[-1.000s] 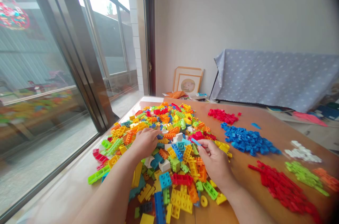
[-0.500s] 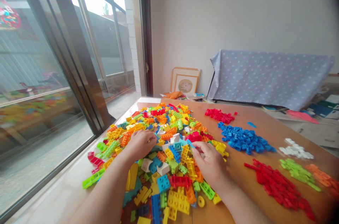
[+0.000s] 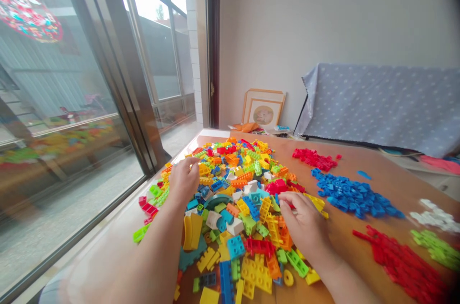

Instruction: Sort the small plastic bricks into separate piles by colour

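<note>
Left hand [image 3: 184,180] over 1 heap [image 3: 236,247], right hand [image 3: 304,220] pinching 1 piece [image 3: 277,198].

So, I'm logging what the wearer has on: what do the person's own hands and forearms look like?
Both the left hand and the right hand are bare, without gloves. No sleeve, watch or bracelet shows on the visible forearms. Nail details are too small to tell.

Framed pictures [image 3: 263,111] lean against the pale wall [image 3: 280,21].
</note>
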Demonstrator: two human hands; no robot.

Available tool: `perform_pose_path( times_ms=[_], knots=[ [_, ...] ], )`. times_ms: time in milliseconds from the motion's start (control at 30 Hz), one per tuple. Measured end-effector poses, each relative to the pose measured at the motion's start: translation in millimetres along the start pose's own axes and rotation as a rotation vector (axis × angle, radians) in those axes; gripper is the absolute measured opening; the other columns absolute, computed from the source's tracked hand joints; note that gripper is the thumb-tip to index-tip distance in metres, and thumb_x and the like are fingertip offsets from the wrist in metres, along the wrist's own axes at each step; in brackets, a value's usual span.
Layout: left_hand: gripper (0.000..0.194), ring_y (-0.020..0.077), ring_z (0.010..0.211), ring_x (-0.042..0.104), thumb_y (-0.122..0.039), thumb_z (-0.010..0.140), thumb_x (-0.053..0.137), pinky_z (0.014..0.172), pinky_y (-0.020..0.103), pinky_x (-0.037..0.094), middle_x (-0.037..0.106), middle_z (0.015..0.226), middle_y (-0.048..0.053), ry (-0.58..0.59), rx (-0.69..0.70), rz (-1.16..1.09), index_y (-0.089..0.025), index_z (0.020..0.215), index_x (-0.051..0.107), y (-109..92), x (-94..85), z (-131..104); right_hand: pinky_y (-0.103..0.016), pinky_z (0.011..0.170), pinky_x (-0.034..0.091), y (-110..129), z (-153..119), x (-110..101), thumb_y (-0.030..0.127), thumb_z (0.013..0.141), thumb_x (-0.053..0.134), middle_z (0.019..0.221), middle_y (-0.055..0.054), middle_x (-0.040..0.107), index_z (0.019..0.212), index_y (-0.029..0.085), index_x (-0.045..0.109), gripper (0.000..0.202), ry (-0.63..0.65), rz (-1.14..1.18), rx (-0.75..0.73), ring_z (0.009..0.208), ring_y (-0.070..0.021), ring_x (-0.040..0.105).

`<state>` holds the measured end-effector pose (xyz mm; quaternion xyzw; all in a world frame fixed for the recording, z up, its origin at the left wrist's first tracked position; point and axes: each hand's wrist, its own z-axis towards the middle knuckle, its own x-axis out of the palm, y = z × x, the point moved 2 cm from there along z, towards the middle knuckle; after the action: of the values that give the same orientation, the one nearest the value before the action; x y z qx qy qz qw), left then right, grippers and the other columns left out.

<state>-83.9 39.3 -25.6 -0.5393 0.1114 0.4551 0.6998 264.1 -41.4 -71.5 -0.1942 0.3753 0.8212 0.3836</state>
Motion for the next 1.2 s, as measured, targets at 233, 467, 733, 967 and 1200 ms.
perform_pose_path(
  times_ms=[233, 467, 733, 967, 1200],
  knots=[
    [0.048, 0.0369, 0.13, 0.054, -0.037, 0.096, 0.039, 0.105, 0.051, 0.04, 0.058, 0.145, 0.015, 0.203, 0.004, 0.225, -0.023, 0.135, 0.063, 10, 12.7, -1, -0.039, 0.088, 0.054, 1, 0, -1, 0.038, 0.097, 0.055, 0.108, -0.009, 0.072, 0.102, 0.024, 0.07, 0.022, -0.072, 0.071, 0.047, 0.102, -0.0252, 0.067],
    [0.035, 0.0288, 0.12, 0.059, -0.031, 0.093, 0.045, 0.107, 0.042, 0.04, 0.07, 0.126, 0.007, 0.341, 0.186, 0.116, -0.026, 0.112, 0.073, -8, 22.2, -12, -0.04, 0.092, 0.054, 17, 6, -4, 0.04, 0.096, 0.055, 0.112, -0.009, 0.072, 0.105, 0.024, 0.071, 0.023, -0.046, 0.138, 0.064, 0.106, -0.0257, 0.067],
    [0.039, 0.0245, 0.106, 0.068, -0.037, 0.09, 0.054, 0.092, 0.035, 0.053, 0.073, 0.121, 0.007, 0.676, 0.295, -0.361, -0.023, 0.122, 0.071, -28, 29.2, -36, -0.035, 0.089, 0.054, 46, 30, -7, 0.044, 0.094, 0.057, 0.112, -0.006, 0.074, 0.104, 0.027, 0.072, 0.025, 0.102, 0.157, 0.103, 0.103, -0.0243, 0.068],
    [0.033, 0.0255, 0.103, 0.068, -0.045, 0.087, 0.061, 0.096, 0.039, 0.05, 0.076, 0.106, 0.009, 0.418, 0.024, -0.831, -0.02, 0.105, 0.074, -24, 21.0, -22, -0.032, 0.082, 0.053, 52, 77, 26, 0.046, 0.094, 0.055, 0.105, -0.003, 0.075, 0.109, 0.026, 0.071, 0.03, 0.341, 0.171, 0.123, 0.093, -0.0218, 0.069],
    [0.035, 0.0204, 0.086, 0.068, -0.045, 0.071, 0.074, 0.078, 0.033, 0.048, 0.074, 0.091, 0.008, -0.032, -0.498, -1.101, -0.018, 0.092, 0.07, 4, 17.3, -2, -0.029, 0.084, 0.048, 72, 135, 92, 0.035, 0.093, 0.053, 0.105, -0.007, 0.075, 0.106, 0.021, 0.072, 0.027, 0.538, -0.029, 0.006, 0.096, -0.0204, 0.067]
  ],
)
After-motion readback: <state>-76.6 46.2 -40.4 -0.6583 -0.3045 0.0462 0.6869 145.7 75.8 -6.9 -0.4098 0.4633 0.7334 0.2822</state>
